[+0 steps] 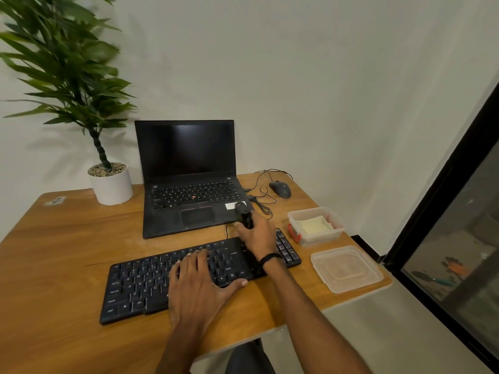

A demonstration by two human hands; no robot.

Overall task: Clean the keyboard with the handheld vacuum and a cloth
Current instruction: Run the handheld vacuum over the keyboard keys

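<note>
Wooden bench, centre of frame. An open laptop stands behind the black keyboard, with a potted plant at upper left. At right are a mouse, a clear container holding a yellow cloth, and a loose lid. The left hand lies flat on the keyboard's middle, fingers straight and spread. The right hand, over the keyboard's right part, has its fingers curled round the black handheld vacuum.
</note>
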